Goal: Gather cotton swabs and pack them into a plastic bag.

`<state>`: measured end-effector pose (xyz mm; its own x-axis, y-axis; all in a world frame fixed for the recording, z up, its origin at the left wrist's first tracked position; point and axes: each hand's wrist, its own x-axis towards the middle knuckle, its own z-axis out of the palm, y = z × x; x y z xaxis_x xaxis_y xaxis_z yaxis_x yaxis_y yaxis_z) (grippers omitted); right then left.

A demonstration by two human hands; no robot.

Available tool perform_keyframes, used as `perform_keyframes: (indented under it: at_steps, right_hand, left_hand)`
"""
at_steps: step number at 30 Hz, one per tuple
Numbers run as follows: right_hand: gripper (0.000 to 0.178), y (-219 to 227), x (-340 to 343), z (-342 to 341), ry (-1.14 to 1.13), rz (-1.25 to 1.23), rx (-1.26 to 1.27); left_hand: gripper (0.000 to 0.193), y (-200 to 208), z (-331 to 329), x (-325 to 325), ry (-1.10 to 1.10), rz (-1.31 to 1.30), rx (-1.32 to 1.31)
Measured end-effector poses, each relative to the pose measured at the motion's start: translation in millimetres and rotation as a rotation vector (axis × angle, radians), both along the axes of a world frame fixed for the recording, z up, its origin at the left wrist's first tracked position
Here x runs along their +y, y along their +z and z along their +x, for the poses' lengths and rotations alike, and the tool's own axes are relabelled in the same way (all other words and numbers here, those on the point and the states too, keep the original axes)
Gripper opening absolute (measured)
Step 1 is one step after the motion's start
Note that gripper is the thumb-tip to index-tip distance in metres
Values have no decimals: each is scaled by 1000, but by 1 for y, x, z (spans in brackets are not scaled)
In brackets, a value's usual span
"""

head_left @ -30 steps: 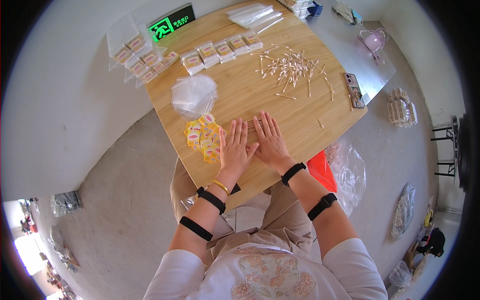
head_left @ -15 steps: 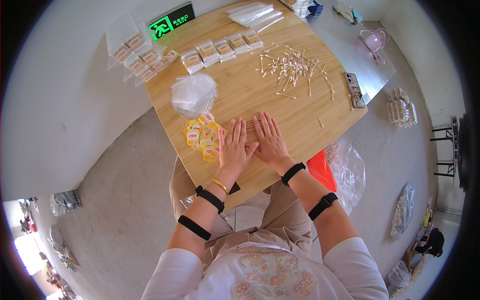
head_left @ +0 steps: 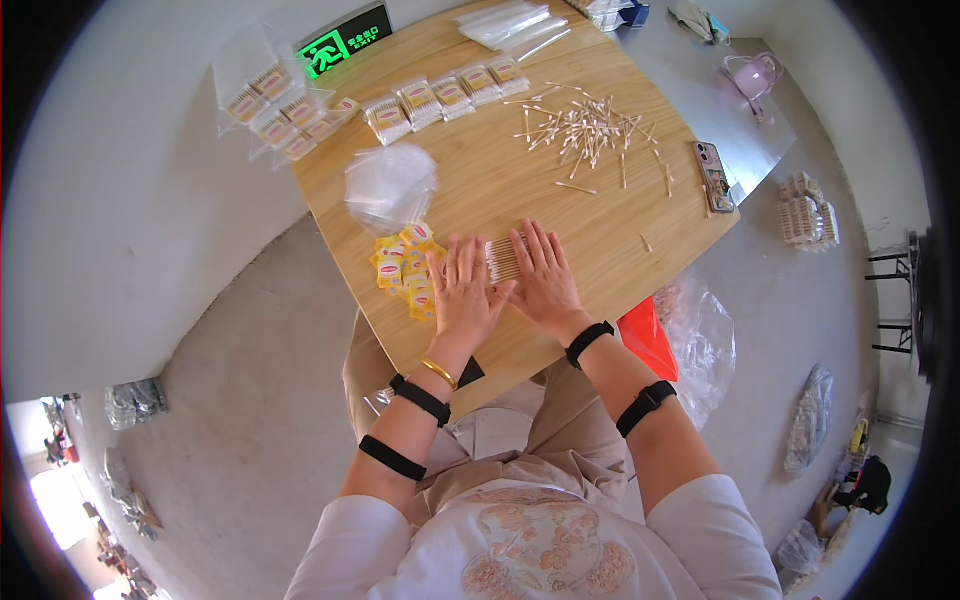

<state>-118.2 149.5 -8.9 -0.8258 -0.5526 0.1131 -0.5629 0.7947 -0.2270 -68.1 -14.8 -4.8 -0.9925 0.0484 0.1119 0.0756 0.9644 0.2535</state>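
A row of cotton swabs (head_left: 503, 260) lies side by side on the wooden table (head_left: 490, 190), close in front of me. My left hand (head_left: 465, 295) rests flat at their left ends with its fingers stretched out. At their right ends, my right hand (head_left: 547, 280) lies open too, fingers extended. My thumbs nearly meet just below the row. Beside my left hand is a pile of small yellow-and-white cards (head_left: 392, 268), partly under its fingers. Farther back, a stack of clear plastic bags (head_left: 390, 188) sits near the left edge. A loose heap of swabs (head_left: 590, 135) spreads out at the far right.
Several filled swab packs (head_left: 420, 101) stand in a line along the back left, with more bagged packs (head_left: 270, 115) beyond. A phone (head_left: 712, 175) lies at the right edge. Clear plastic sleeves (head_left: 505, 25) are at the far edge. A red bag (head_left: 650, 335) hangs below the right side.
My hands have drawn slightly apart, and more of the swab row shows between them, with its white tips visible. The rest of the table looks the same.
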Motion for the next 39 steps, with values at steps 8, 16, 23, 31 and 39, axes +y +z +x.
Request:
perform_keyframes:
  at_steps: [8,16,23,31,39]
  right_hand:
    - [94,4,0,1,1,-23,21]
    - [94,3,0,1,-6,-11,5]
    - [92,5,-1,1,-15,-30,-5]
    - [91,7,0,1,-22,-42,-2]
    - [91,8,-1,1,-29,-24,-5]
  left_hand:
    - [76,1,7,-18,-16,67,3]
    - [72,-2,8,-16,-37,51,12]
    - [68,2,6,-21,-59,42,22]
    - [64,7,4,-24,-78,63,2]
    - [63,6,4,-25,-76,51,10]
